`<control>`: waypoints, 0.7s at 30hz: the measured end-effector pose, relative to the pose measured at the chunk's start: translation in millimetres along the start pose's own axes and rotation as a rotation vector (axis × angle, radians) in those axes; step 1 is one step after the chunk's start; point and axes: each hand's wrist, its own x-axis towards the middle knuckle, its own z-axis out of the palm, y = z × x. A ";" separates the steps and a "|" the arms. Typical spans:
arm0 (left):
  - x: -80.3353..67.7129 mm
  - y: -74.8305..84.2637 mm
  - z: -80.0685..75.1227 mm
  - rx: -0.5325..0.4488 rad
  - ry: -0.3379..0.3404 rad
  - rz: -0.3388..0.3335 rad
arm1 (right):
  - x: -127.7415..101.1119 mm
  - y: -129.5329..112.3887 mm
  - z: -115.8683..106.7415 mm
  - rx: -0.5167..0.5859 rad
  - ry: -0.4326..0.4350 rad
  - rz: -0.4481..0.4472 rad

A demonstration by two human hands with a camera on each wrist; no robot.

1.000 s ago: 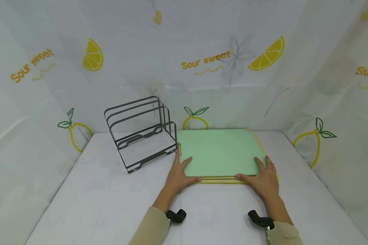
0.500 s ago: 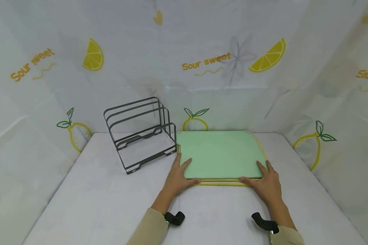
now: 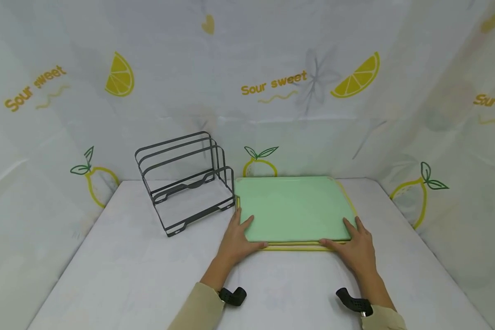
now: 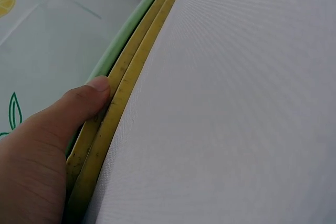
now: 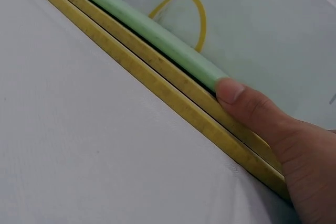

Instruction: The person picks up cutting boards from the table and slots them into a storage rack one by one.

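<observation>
The white surface carries a stack of boards: a green cutting board on top of two yellow boards. The stack lies between the two hands. The left hand takes the near left corner, fingers flat on the green top and thumb pressed to the front edge; the right hand has the same grip on the near right corner. A dark wire rack stands just beyond the left hand, beside the stack.

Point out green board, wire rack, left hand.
green board [image 3: 294,206], head view, middle of top face
wire rack [image 3: 185,183], head view, on its dividers
left hand [image 3: 237,240], head view, back of hand
</observation>
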 end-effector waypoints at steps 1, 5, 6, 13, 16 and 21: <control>-0.7 0.7 -0.4 0.005 0.001 0.001 | -0.8 0.3 -0.1 0.003 0.002 0.003; -2.7 2.6 -1.2 0.020 0.009 0.030 | -4.2 1.2 -1.5 0.010 0.011 0.028; -3.0 2.8 -1.2 0.020 0.014 0.041 | -4.9 1.2 -2.0 0.015 0.014 0.036; -3.3 5.1 -1.2 0.015 0.064 0.057 | -6.2 -2.4 -4.3 0.090 0.083 0.055; -2.5 5.8 -2.3 0.002 0.086 0.073 | -5.5 -3.6 -4.2 0.105 0.120 0.045; -1.6 4.4 -5.4 0.005 0.125 0.120 | -3.6 -5.5 0.8 0.136 0.207 -0.023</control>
